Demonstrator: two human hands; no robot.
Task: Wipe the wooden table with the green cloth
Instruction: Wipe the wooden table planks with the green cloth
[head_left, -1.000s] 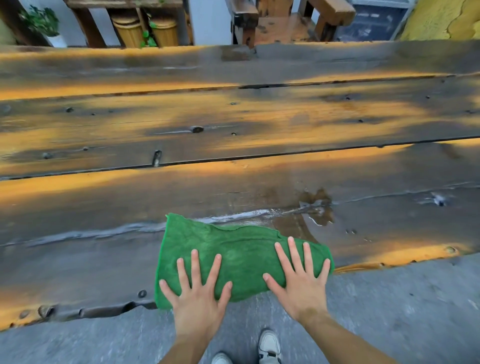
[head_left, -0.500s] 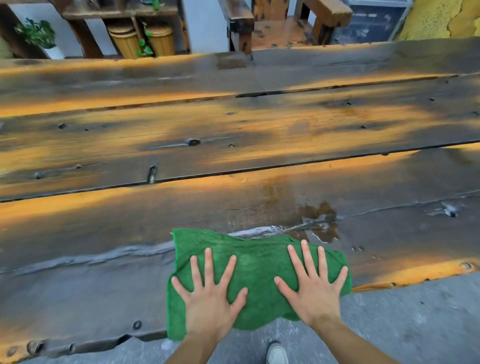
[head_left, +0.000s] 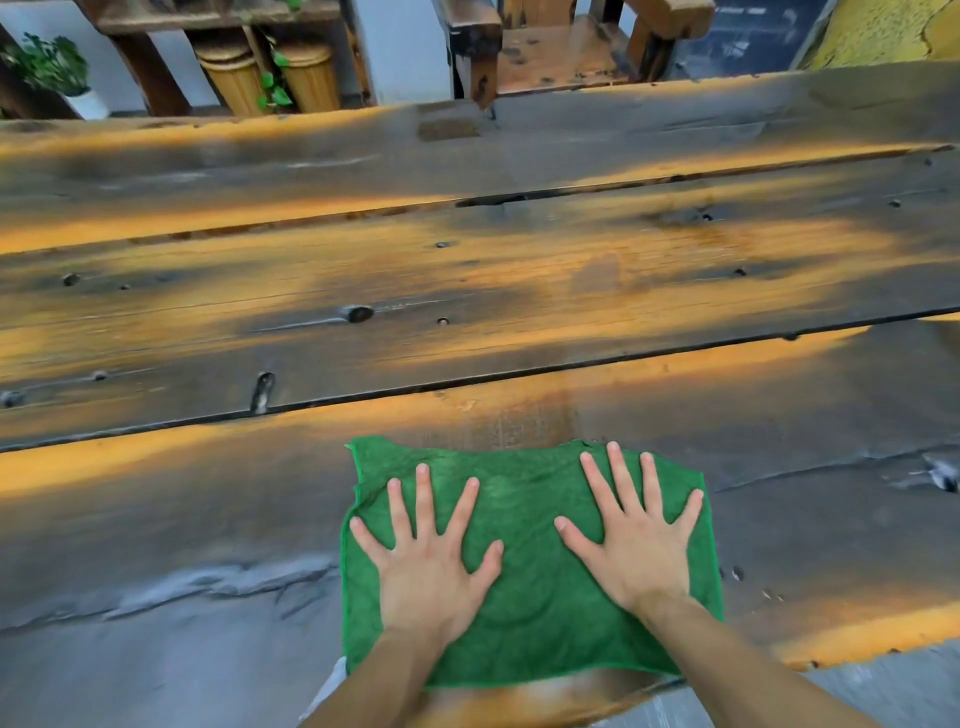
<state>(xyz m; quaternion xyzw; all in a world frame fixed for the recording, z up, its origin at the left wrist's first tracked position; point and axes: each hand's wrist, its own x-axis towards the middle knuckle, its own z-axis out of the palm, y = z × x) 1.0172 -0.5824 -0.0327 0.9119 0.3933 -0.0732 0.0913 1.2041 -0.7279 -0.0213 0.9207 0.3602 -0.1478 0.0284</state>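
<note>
A green cloth (head_left: 530, 587) lies spread flat on the nearest plank of the dark, worn wooden table (head_left: 467, 291). My left hand (head_left: 426, 561) presses on the cloth's left half with straight, spread fingers. On the right half my right hand (head_left: 634, 540) presses the same way, its fingers splayed toward the cloth's far edge. The cloth's near edge lies close to the table's front edge. Whatever wet mark is under the cloth is hidden.
The table is made of long planks with gaps, knots and bolt holes (head_left: 358, 313). Beyond its far edge stand a wooden chair (head_left: 550, 52), two woven baskets (head_left: 270, 78) under a shelf, and a potted plant (head_left: 52, 67). Grey floor (head_left: 883, 691) shows at the lower right.
Both hands have pushed the cloth away from the front edge, farther onto the table and slightly right. It now covers the wet patch that showed beyond it earlier.
</note>
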